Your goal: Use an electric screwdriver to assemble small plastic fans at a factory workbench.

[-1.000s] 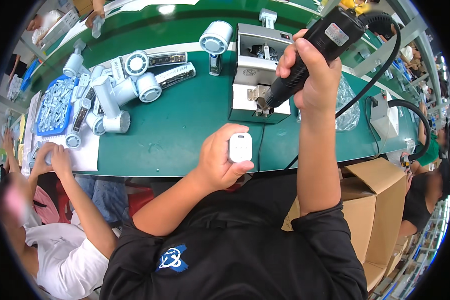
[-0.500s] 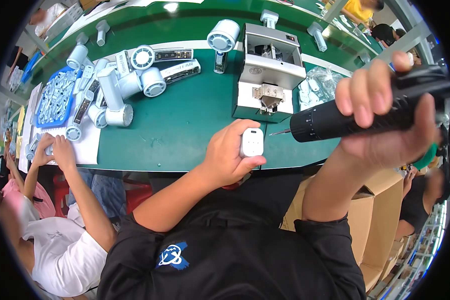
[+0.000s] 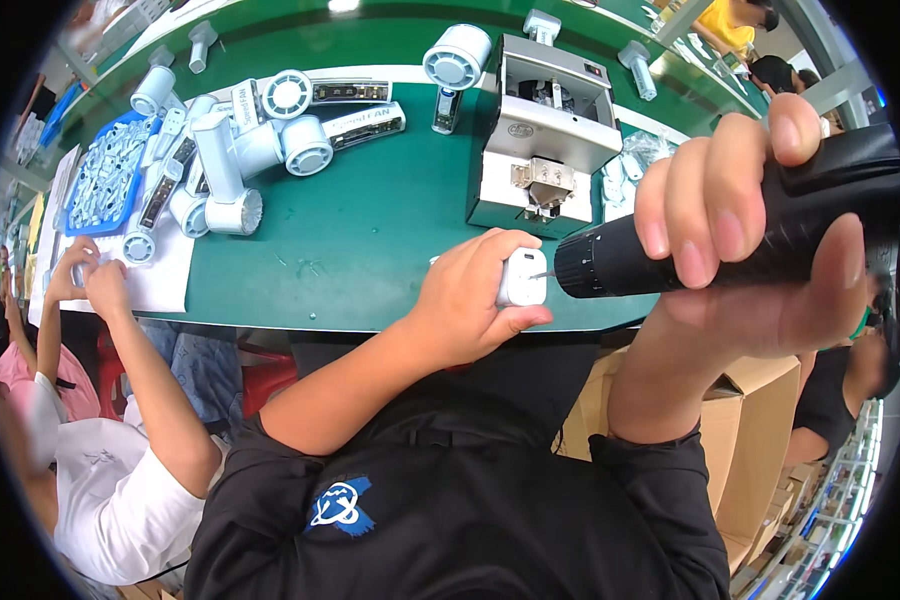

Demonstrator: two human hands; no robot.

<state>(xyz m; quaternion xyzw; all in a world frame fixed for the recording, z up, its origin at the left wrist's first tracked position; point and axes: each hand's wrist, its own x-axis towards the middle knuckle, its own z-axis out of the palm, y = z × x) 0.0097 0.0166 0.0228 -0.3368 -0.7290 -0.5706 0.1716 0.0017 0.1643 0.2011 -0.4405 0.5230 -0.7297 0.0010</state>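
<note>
My left hand (image 3: pixel 462 298) is closed round a white plastic part (image 3: pixel 523 288), whose rounded end face with a small dark slot shows past my fingers. The rest of that part is hidden in my grip. In my right hand (image 3: pixel 715 205) lies a black electric screwdriver (image 3: pixel 610 262), held level with its nose to the left. Its thin bit (image 3: pixel 542 275) meets the end face of the white part; whether it sits in a screw is too small to tell. Both hands are over the bench's near edge, in front of a metal screw-feeder machine (image 3: pixel 540 185).
Several pale blue handheld fans (image 3: pixel 235 215) lie in a pile at the left, beside a blue tray (image 3: pixel 110 180) of small parts. One fan (image 3: pixel 455 60) stands left of the machine. A co-worker's hands (image 3: pixel 100 280) work at far left. A cardboard box (image 3: pixel 760 440) sits at lower right.
The screwdriver has moved left and its bit now reaches the white part, where a gap was before. My left hand has shifted slightly right and turned the part a little.
</note>
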